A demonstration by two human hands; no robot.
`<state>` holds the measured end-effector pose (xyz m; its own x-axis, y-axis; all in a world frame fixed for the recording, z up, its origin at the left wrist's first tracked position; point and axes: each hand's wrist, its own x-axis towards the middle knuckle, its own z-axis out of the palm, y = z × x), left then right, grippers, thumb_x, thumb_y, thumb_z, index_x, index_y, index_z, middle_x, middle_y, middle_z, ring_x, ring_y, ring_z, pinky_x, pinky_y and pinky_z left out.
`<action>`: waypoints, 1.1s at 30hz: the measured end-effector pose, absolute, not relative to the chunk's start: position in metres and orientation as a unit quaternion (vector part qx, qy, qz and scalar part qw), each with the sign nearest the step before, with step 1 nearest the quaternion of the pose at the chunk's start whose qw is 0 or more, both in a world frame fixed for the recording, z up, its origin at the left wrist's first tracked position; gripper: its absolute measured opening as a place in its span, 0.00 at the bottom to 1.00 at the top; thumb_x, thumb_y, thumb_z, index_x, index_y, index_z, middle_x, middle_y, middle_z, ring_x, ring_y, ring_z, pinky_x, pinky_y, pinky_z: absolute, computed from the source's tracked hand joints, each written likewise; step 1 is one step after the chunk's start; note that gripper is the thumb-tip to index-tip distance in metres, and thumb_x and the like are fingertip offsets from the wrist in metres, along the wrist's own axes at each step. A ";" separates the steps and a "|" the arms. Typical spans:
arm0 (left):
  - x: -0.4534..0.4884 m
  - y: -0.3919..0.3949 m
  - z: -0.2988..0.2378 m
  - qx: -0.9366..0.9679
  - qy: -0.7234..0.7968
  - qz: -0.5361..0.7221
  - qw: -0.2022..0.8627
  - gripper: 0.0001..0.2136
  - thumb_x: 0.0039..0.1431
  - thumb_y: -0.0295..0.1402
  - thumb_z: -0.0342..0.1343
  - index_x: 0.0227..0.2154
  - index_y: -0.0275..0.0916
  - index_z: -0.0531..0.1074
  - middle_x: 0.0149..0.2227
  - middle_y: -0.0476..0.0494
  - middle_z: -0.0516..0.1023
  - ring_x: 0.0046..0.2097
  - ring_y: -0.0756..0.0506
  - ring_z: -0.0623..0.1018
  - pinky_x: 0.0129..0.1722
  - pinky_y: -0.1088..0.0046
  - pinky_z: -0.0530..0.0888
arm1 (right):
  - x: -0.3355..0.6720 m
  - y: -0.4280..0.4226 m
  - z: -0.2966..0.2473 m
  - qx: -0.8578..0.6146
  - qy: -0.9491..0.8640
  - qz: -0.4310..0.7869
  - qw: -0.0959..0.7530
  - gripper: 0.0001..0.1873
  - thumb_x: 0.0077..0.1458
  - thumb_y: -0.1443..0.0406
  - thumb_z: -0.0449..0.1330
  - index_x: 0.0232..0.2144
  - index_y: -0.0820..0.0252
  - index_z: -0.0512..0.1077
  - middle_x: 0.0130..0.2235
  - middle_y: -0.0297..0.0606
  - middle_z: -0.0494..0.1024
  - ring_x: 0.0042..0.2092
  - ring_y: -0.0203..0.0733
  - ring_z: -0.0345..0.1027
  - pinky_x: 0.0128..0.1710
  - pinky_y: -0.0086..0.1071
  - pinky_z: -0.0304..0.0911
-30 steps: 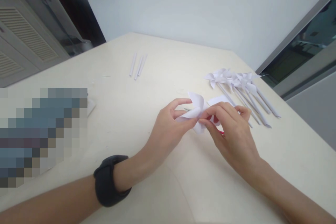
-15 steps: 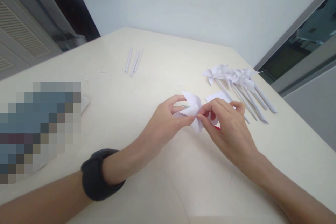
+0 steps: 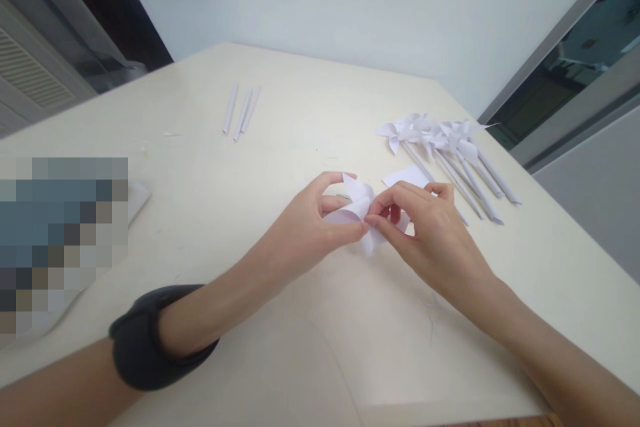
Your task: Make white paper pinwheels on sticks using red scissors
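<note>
A white folded paper pinwheel head (image 3: 354, 203) is held just above the cream table (image 3: 310, 320) between both hands. My left hand (image 3: 305, 230), with a dark band on the wrist, pinches its left folds between thumb and fingers. My right hand (image 3: 425, 233) pinches the centre from the right, and something small and red shows under its fingers. A white paper square (image 3: 406, 177) lies just behind the hands.
Several finished paper pinwheels on rolled sticks (image 3: 445, 147) lie in a row at the right. Three rolled paper sticks (image 3: 239, 110) lie at the back left. A blurred-out patch (image 3: 60, 240) covers the left side. The table edge runs close at the right.
Both hands keep their pinch on the pinwheel head, shifting only slightly. The camera view has drifted, so everything sits a little further left and up in the picture.
</note>
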<state>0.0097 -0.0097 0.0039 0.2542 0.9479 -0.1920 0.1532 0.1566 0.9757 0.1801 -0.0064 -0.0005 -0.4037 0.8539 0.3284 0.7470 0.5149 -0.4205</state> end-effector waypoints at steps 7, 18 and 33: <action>0.005 -0.011 -0.003 0.590 0.536 0.350 0.492 0.24 0.51 0.31 0.56 0.52 0.52 0.61 0.39 0.51 0.79 0.35 0.45 0.78 0.31 0.71 0.70 | 0.185 -0.003 0.003 -0.496 -0.816 0.172 0.241 0.04 0.56 0.67 0.56 0.29 0.54 0.70 0.28 0.26 0.74 0.32 0.35 0.63 0.41 0.35 0.51; 0.005 -0.011 -0.004 0.590 0.548 0.351 0.477 0.27 0.50 0.36 0.59 0.53 0.53 0.60 0.39 0.48 0.78 0.33 0.43 0.80 0.30 0.69 0.73 | 0.181 -0.004 0.002 -0.496 -0.810 0.170 0.261 0.04 0.55 0.66 0.58 0.28 0.55 0.70 0.28 0.24 0.74 0.31 0.33 0.63 0.42 0.37 0.50; 0.004 -0.010 -0.008 0.595 0.557 0.371 0.444 0.26 0.48 0.33 0.61 0.52 0.54 0.63 0.38 0.50 0.79 0.35 0.42 0.80 0.32 0.68 0.73 | 0.184 -0.004 0.011 -0.500 -0.806 0.195 0.251 0.05 0.54 0.67 0.55 0.27 0.56 0.70 0.26 0.27 0.73 0.31 0.34 0.63 0.35 0.34 0.54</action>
